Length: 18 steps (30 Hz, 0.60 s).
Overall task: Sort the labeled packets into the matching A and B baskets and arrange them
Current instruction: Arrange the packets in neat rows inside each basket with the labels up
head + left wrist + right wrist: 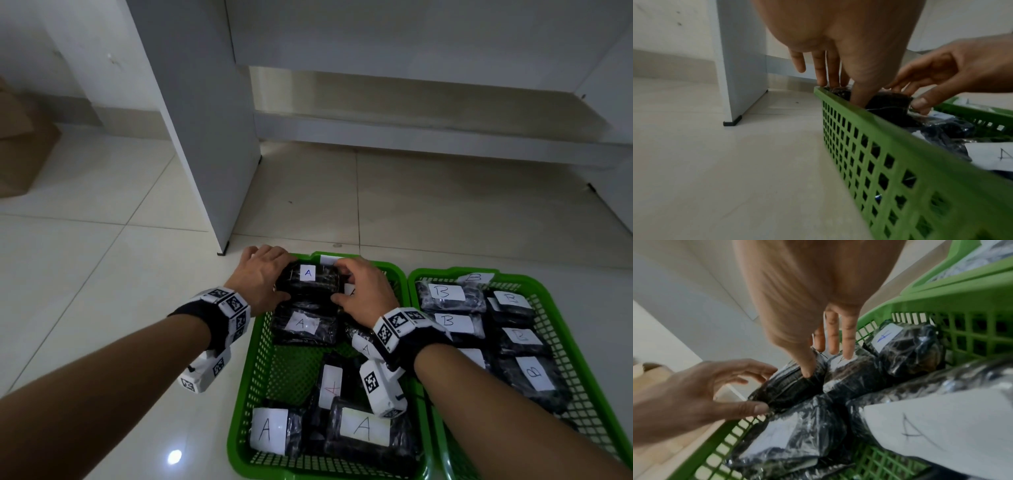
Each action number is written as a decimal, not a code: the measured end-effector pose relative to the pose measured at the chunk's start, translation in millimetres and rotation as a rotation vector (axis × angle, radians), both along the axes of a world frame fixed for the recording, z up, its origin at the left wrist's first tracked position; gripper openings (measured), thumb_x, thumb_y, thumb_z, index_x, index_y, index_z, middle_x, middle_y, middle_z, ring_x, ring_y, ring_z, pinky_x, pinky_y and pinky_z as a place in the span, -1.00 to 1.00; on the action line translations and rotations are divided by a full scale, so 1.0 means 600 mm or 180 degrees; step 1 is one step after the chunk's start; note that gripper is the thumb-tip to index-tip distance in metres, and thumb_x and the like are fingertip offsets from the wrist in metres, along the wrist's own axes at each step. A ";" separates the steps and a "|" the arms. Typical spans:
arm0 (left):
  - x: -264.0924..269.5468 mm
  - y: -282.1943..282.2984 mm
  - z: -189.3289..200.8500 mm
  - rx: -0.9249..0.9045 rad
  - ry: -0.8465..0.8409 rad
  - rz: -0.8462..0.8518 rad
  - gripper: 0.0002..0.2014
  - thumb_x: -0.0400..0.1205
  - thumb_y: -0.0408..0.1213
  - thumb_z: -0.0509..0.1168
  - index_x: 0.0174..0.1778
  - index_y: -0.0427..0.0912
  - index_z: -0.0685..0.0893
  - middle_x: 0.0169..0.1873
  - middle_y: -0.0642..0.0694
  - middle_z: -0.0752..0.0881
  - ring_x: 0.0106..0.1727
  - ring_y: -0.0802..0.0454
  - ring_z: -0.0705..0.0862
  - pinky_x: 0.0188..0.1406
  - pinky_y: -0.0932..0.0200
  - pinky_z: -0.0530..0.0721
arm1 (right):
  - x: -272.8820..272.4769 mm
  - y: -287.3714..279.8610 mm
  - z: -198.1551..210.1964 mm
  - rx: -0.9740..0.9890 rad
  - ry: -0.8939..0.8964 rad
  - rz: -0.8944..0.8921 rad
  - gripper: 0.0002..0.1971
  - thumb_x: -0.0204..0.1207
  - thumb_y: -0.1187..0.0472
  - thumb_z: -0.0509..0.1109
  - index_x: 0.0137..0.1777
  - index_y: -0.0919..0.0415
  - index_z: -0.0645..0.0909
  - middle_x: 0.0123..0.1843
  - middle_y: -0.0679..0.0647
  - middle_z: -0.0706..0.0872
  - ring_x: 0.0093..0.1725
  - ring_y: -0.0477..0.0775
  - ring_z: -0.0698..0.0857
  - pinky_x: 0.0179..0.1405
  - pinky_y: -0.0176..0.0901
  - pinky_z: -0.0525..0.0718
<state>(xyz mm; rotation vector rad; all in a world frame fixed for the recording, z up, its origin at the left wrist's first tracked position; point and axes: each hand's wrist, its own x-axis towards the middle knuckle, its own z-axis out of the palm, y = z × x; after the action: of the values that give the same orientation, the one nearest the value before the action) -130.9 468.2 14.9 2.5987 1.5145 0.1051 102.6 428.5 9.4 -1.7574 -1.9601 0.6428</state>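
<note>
Two green mesh baskets stand side by side on the floor. The left basket [239, 411] holds several black packets with white A labels. The right basket [589, 346] holds several marked B. At the left basket's far end, both hands hold one black A packet [308, 282] above the others. My left hand [282, 279] grips its left end, thumb near and fingers far. My right hand [338, 284] grips its right end. In the left wrist view my left hand's [844, 95] thumb dips inside the basket wall [879, 162]. In the right wrist view my right hand [823, 363] presses the packet [789, 386].
A white furniture panel [205, 137] with a black foot stands on the tiled floor just beyond the left basket. A low white ledge [445, 130] runs behind both baskets. A cardboard box [20, 144] sits far left. Bare tiles [102, 274] lie left of the baskets.
</note>
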 end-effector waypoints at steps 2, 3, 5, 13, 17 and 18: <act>0.008 -0.002 0.004 -0.0002 0.0180 -0.0001 -0.26 0.42 0.04 0.50 0.53 -0.01 0.44 0.32 -0.01 0.53 0.37 -0.07 0.44 0.46 -0.11 0.24 | -0.007 -0.001 0.001 -0.0101 -0.0153 0.0128 -0.43 0.47 0.30 0.60 0.49 0.14 0.57 0.28 0.04 0.60 0.21 0.08 0.65 0.32 -0.01 0.63; 0.012 -0.002 0.007 -0.0012 0.0225 -0.0007 -0.26 0.41 0.02 0.50 0.51 -0.02 0.46 0.30 -0.03 0.51 0.37 -0.07 0.42 0.46 -0.12 0.23 | -0.010 -0.002 0.002 -0.0144 -0.0166 0.0146 -0.44 0.51 0.32 0.57 0.51 0.17 0.55 0.31 0.07 0.58 0.26 0.12 0.65 0.35 0.01 0.62; 0.015 -0.001 0.020 0.0022 0.0168 -0.0033 -0.30 0.39 -0.01 0.50 0.45 -0.05 0.49 0.27 -0.04 0.49 0.34 -0.08 0.42 0.44 -0.09 0.25 | -0.014 -0.005 0.009 -0.0113 -0.0003 0.0060 -0.45 0.51 0.32 0.56 0.49 0.15 0.53 0.32 0.07 0.56 0.26 0.14 0.66 0.33 0.07 0.66; -0.023 -0.049 0.063 -0.0349 -0.0796 -0.0556 -0.39 0.39 -0.10 0.55 0.33 -0.13 0.54 0.17 -0.06 0.56 0.18 -0.06 0.55 0.24 -0.02 0.50 | 0.023 -0.071 0.081 -0.0507 0.0175 0.0117 -0.40 0.20 0.16 0.75 0.22 0.06 0.58 0.03 -0.12 0.72 -0.10 -0.11 0.74 -0.10 -0.14 0.78; -0.039 -0.108 0.042 -0.0767 -0.0732 -0.0673 -0.41 0.41 0.03 0.52 0.30 0.03 0.46 0.17 0.07 0.53 0.12 0.02 0.56 0.15 0.00 0.61 | 0.020 -0.097 0.075 -0.1412 -0.0497 0.0261 -0.80 0.37 0.25 0.67 -0.10 0.28 0.73 -0.27 0.17 0.82 -0.39 0.08 0.83 -0.38 -0.01 0.83; -0.038 -0.116 0.041 -0.0754 -0.0642 -0.0711 -0.40 0.40 0.05 0.52 0.29 0.03 0.46 0.15 0.08 0.53 0.10 0.03 0.57 0.14 -0.01 0.62 | 0.014 -0.104 0.072 -0.1642 -0.0493 0.0339 -0.79 0.40 0.26 0.67 -0.05 0.30 0.73 -0.31 0.20 0.82 -0.46 0.09 0.81 -0.45 -0.01 0.82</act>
<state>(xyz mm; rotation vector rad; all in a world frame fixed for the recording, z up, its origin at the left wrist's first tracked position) -154.0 398.7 39.4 2.4621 1.0917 0.1496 111.2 366.1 52.6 -2.0540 -2.1363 1.1653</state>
